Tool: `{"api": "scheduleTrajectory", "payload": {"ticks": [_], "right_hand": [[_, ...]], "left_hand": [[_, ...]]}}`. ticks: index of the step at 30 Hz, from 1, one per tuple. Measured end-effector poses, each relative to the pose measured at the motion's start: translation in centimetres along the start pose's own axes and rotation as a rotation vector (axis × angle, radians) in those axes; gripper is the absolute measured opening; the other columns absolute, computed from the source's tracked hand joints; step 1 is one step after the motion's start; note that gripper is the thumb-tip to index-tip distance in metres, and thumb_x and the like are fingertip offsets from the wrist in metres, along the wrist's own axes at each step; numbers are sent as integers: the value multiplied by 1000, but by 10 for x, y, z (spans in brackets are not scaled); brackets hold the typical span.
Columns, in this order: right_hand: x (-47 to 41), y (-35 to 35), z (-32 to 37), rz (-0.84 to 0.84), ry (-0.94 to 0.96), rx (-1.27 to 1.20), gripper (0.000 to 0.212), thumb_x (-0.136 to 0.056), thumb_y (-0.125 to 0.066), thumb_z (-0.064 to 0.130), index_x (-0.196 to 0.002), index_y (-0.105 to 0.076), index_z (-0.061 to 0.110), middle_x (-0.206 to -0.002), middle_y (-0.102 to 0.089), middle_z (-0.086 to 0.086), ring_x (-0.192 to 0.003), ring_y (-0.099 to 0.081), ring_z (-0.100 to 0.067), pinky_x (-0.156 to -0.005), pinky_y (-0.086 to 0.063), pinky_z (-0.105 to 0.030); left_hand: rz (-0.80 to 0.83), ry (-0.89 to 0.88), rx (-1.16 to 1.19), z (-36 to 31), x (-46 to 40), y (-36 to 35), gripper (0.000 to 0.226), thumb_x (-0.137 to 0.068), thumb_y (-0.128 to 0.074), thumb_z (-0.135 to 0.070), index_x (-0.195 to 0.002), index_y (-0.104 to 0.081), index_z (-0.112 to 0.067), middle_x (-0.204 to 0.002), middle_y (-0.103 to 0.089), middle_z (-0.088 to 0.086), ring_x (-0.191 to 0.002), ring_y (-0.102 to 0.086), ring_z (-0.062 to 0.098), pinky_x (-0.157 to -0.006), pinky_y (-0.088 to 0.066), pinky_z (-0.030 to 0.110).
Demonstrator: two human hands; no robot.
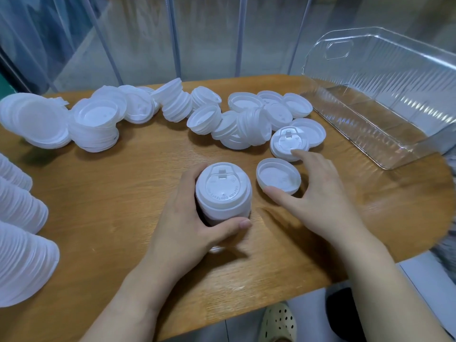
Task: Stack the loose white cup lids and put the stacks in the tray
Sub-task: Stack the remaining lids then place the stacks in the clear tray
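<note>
My left hand [182,225] grips a short stack of white cup lids [223,193] standing on the wooden table, thumb in front and fingers behind. My right hand [318,196] reaches over a single upturned lid [277,175], its thumb touching the near rim and fingers spread toward another lid lying top-up [287,143]. Several loose lids and small stacks [246,122] lie scattered across the middle of the table. The clear plastic tray [404,124] stands at the right with nothing in it.
More lid stacks lie at the back left [93,124], and long stacks lie along the left edge [22,243]. The table's [123,193] front edge curves near my body. A shoe [278,322] shows on the floor below.
</note>
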State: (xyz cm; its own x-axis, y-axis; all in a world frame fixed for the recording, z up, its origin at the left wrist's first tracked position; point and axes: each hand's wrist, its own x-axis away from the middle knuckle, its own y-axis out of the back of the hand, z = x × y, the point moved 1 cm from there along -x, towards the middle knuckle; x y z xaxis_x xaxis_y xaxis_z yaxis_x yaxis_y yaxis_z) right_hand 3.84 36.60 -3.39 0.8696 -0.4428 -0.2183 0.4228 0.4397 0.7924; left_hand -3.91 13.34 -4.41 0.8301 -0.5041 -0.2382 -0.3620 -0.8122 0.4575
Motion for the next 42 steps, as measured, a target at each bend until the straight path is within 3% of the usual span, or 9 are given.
{"api": "scheduleTrajectory", "payload": {"ticks": [6, 10, 14, 18, 22, 25, 29, 36, 42], "right_hand": [[-7, -7, -2, 81, -83, -41, 77, -66, -72, 73, -132, -58, 36, -120, -65, 15, -115, -58, -15, -100, -49, -43], [-9, -8, 2, 58, -68, -137, 62, -73, -82, 55, -128, -62, 35, -119, -65, 16, -114, -57, -15, -98, -47, -35], [-9, -6, 9, 4, -68, -330, 66, -75, -87, 43, -133, -56, 35, -126, -61, 15, -118, -58, -5, -102, -48, -30], [-9, -5, 16, -59, -54, -526, 80, -69, -82, 43, -143, -52, 36, -134, -55, 10, -117, -64, -6, -95, -53, -24], [-10, -6, 23, -60, -24, -705, 82, -64, -85, 46, -140, -53, 39, -135, -55, 1, -111, -70, -14, -90, -57, -26], [-10, -7, 28, -36, -37, -768, 78, -67, -87, 36, -138, -56, 30, -123, -61, 7, -105, -72, -12, -85, -56, -22], [-11, -9, 31, 0, -77, -862, 79, -61, -86, 48, -132, -59, 25, -114, -71, 3, -100, -73, -14, -85, -57, -28], [-10, -13, 44, 39, -104, -1221, 79, -67, -83, 31, -136, -52, 7, -115, -71, -11, -107, -70, -22, -92, -53, -33], [-4, -20, 62, 57, -67, -1323, 75, -71, -80, 21, -136, -47, 8, -120, -73, -9, -115, -70, -26, -96, -54, -36]], "left_hand": [[-18, 1, -7, 0, 2, 0, 79, -59, -80, -69, -128, -44, -58, -126, -59, -33, -120, -57, -3, -99, -47, 28], [-3, 31, 30, 1, 2, 0, 76, -62, -81, -66, -129, -46, -57, -126, -59, -29, -113, -62, 3, -74, -61, 52], [5, 44, 34, 1, 3, 0, 76, -63, -82, -67, -130, -48, -55, -125, -60, -27, -102, -69, 13, -74, -60, 54], [-10, 21, 2, -1, 3, 0, 73, -65, -80, -66, -130, -51, -49, -124, -61, -27, -117, -59, 1, -87, -58, 45], [4, 38, 24, -2, 3, 0, 73, -66, -80, -67, -130, -50, -51, -124, -60, -26, -113, -61, 3, -75, -61, 51], [-12, 16, -3, -2, 2, 0, 71, -65, -78, -68, -129, -50, -50, -122, -61, -27, -118, -58, 0, -95, -53, 33], [-7, 5, -10, -2, 1, 0, 72, -66, -78, -68, -130, -50, -48, -123, -63, -25, -121, -57, 0, -95, -41, 11], [-15, 2, -4, -1, 1, 0, 75, -66, -78, -67, -132, -51, -45, -124, -62, -26, -122, -57, -1, -97, -44, 17], [0, 38, 37, -2, 3, -1, 74, -68, -84, -60, -133, -50, -50, -122, -61, -24, -110, -64, 6, -83, -59, 46]]}}
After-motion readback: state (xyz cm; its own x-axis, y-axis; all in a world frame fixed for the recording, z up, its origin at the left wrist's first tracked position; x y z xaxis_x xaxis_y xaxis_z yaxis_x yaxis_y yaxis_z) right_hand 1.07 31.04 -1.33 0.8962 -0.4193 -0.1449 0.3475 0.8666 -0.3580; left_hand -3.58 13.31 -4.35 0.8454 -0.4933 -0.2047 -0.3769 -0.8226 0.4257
